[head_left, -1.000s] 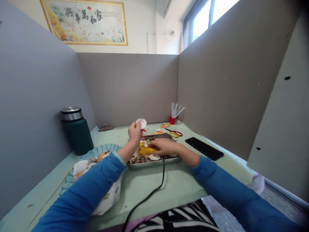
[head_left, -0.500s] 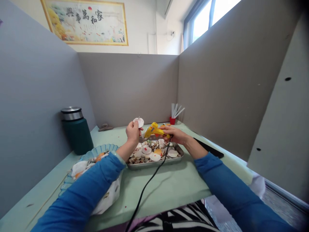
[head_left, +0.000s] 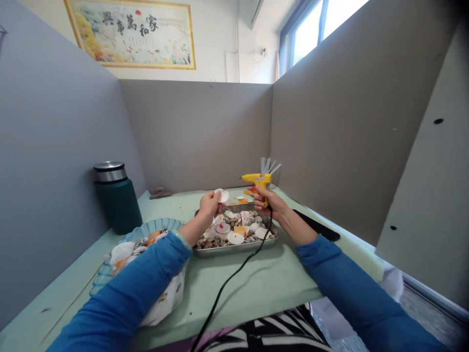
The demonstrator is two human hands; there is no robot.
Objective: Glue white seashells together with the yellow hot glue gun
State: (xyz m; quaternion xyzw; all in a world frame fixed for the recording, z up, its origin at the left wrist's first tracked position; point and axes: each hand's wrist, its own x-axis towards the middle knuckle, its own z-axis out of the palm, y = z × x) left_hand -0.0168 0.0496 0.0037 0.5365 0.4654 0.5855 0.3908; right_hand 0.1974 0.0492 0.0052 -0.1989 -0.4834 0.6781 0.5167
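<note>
- The left hand [head_left: 209,204] has its fingers pinched together on a white shell [head_left: 222,195], held up above the far left corner of the metal tray [head_left: 230,251].
- The right hand [head_left: 270,204] is closed round the grip of a yellow glue gun [head_left: 257,179], raised above the far right corner of the tray. The nozzle points left toward the shell, and gun and shell are apart.
- A black cord [head_left: 227,286] runs from the gun's grip down across the right part of the tray, over its near rim and off the near edge of the desk [head_left: 271,278].
- The tray lies flat on the green desk and holds a heap of shells: white, orange and small dark ones.
- A blue glass plate [head_left: 163,225] sits just left of the tray with shells in it, partly covered by the left sleeve.
- A dark green flask [head_left: 117,200] with a steel lid stands upright, well to the left of the tray, by the partition.
- A black phone [head_left: 318,228] lies flat to the right of the tray, partly hidden by the right forearm.
- Some white sticks [head_left: 270,165] stand up behind the tray's far right corner. Their holder is hidden behind the gun.
- A small brown object [head_left: 160,192] lies behind the tray to the left, too small to identify.
</note>
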